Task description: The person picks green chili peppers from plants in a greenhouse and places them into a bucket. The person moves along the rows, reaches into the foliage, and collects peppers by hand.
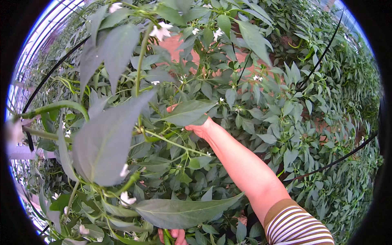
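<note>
My right hand [200, 127] reaches in among the pepper plants at the middle of the view, at the end of a bare forearm. A broad green leaf [188, 111] covers most of its fingers; one fingertip shows past the leaf's far side. What those fingers hold or touch is hidden. Just left of and below them hangs a green chili pepper [156, 137] beside a pale stem [174, 144]. At the bottom edge, my left hand [180, 235] is closed around green chili peppers [167, 237], partly cut off by the frame.
Large leaves [104, 144] and white flowers [160, 31] hang close to the camera. A curved green chili pepper [61, 105] hangs at left. Dark cords [321, 58] run slantwise through the foliage. Reddish soil [174, 46] shows between plants; a greenhouse frame [39, 33] curves along the left.
</note>
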### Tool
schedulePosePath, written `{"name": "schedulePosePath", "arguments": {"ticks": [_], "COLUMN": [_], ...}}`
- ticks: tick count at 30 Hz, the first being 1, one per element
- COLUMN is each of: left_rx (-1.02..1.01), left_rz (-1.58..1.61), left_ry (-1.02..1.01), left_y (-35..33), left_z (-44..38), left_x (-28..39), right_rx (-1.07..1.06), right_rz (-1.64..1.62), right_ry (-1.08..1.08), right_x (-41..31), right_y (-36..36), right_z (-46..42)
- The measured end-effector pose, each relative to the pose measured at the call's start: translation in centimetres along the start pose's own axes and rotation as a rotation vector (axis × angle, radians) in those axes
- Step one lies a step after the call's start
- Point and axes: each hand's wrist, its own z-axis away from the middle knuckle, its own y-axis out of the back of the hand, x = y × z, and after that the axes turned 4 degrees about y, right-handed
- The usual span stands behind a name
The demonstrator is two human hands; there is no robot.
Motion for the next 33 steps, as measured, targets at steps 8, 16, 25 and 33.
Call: {"name": "schedulePosePath", "arguments": {"ticks": [8, 16, 25, 33], "left_rx": [-0.08, 0.034, -0.017, -0.242], "left_rz": [-0.02, -0.206, -0.038, 0.023], "left_ry": [0.033, 0.045, 0.065, 0.154], "left_y": [1.5, 0.4, 0.5, 1.7], "left_z": [0.1, 0.2, 0.0, -0.1], "left_x": [0.0, -0.2, -0.5, -0.3], "right_rx": [0.045, 0.294, 0.484, 0.532], "right_rz": [-0.274, -0.28, -0.535, -0.621], "right_ry": [0.108, 0.007, 0.112, 0.443], "right_x": [1.7, 2.3, 4.7, 3.4], "right_y": [-0.6, -0.7, -0.4, -4.6], "right_z": [0.4, 0.0, -0.8, 1.1]}}
